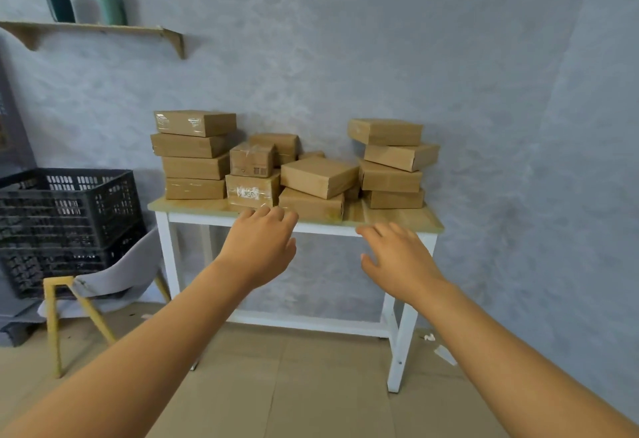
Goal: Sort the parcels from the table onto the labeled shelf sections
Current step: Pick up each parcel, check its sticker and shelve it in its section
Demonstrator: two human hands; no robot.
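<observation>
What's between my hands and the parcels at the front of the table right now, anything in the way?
Nothing visible. Both the left hand and right hand reach with open fingers toward the front parcels on the table, with only open air between. The labeled shelf sections are not in view, so that path can't be judged.

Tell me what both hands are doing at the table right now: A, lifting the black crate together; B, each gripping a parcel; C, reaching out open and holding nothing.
C: the left hand and right hand are stretched toward the parcels with fingers spread, holding nothing.
</observation>
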